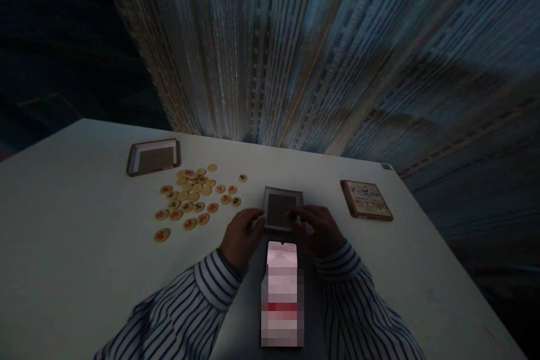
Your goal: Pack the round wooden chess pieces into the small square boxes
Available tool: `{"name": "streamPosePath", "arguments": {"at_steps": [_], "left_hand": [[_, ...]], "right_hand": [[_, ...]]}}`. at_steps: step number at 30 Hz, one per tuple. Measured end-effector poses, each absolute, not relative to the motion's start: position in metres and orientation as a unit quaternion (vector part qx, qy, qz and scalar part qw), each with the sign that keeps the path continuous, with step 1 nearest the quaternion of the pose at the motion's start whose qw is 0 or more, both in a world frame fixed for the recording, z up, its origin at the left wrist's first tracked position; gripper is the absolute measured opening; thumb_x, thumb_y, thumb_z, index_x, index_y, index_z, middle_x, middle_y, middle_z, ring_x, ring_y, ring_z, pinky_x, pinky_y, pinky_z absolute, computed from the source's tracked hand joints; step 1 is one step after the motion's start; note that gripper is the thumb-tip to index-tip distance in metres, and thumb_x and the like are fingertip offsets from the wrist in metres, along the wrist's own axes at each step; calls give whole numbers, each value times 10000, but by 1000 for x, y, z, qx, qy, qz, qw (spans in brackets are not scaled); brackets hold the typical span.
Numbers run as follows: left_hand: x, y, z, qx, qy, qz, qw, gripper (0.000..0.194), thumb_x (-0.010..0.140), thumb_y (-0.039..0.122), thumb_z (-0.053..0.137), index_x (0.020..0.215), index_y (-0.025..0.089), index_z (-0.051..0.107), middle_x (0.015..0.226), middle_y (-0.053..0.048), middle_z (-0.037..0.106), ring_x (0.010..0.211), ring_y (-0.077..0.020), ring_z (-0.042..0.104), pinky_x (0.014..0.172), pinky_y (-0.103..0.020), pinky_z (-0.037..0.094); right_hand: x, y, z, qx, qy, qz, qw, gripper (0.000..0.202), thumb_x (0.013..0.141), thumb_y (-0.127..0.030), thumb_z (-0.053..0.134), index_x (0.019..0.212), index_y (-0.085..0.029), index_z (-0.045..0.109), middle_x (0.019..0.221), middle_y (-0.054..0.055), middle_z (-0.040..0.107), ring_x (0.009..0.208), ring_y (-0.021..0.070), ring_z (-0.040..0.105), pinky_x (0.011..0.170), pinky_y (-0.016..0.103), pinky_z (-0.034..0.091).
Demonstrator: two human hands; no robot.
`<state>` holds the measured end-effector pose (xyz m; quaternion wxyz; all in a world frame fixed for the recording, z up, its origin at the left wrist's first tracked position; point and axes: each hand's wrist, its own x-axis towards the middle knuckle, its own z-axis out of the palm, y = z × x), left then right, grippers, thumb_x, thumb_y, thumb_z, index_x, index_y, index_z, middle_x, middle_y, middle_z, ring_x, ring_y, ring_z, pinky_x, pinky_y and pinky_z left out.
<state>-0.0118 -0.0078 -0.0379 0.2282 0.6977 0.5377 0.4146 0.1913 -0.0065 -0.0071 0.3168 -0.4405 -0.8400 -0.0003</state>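
A shallow rectangular box [267, 208] with a pale rim and dark inside lies between my hands. My left hand [241, 238] grips its left edge, with fingers bent and the thumb near the front corner. Over the right side of the box is my right hand [319, 232]. Its fingertips are pinched on a small dark round piece [292, 215], too dim to make out any marking. To the left spread several round Chinese chess pieces [193, 197]; some show red characters, some dark ones, and others look blank.
A lit phone [282, 256] lies just in front of the box, its screen partly pixelated. At the back left sits an open shallow tray [134, 158]. A printed box [368, 201] rests at right on the white table [105, 270]. Striped string curtains [274, 56] hang behind.
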Motion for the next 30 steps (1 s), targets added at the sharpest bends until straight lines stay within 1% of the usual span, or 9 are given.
{"name": "streamPosePath", "arguments": {"at_steps": [3,8,12,14,20,25,30], "left_hand": [[-12,-8,-38,697,539,412,231,224,781,262,490,923,166,633,885,-73,677,821,-185,621,763,-335,506],[-12,-8,-36,696,542,410,233,214,781,275,491,910,181,633,897,-63,678,839,-187,619,777,-340,502],[-12,-9,-33,697,542,407,236,221,788,276,487,924,180,631,900,-67,679,836,-188,620,772,-341,503],[-12,-9,-33,698,542,406,232,223,789,278,487,924,176,632,906,-71,678,841,-189,620,772,-341,503],[-12,-9,-35,703,543,401,225,226,791,275,482,923,169,632,898,-75,678,838,-186,624,771,-330,507],[-12,-8,-36,701,545,399,229,233,788,294,489,927,178,637,916,-74,679,861,-196,624,800,-348,503],[-12,-8,-35,700,544,400,231,244,787,285,488,921,153,642,902,-90,680,851,-202,624,791,-359,507]], "right_hand": [[194,-1,-1,-441,-854,25,275,209,745,-200,567,949,-188,612,873,48,693,780,169,633,721,326,431],[199,11,14,-461,-864,71,192,189,704,-206,610,891,-194,628,763,14,694,692,155,626,690,311,416],[197,21,30,-452,-875,126,121,162,732,-209,578,883,-203,636,781,6,699,683,130,624,657,263,427],[196,25,36,-455,-876,133,93,146,724,-209,584,856,-203,647,770,8,698,687,136,621,653,260,433],[190,32,36,-442,-884,137,64,154,708,-207,596,847,-189,661,796,29,685,708,136,607,651,248,435],[186,32,31,-456,-880,131,31,134,730,-228,578,817,-186,670,743,28,681,674,135,600,633,250,421],[182,31,28,-472,-875,112,1,144,762,-271,549,783,-200,674,755,21,683,687,137,602,647,261,398]]}}
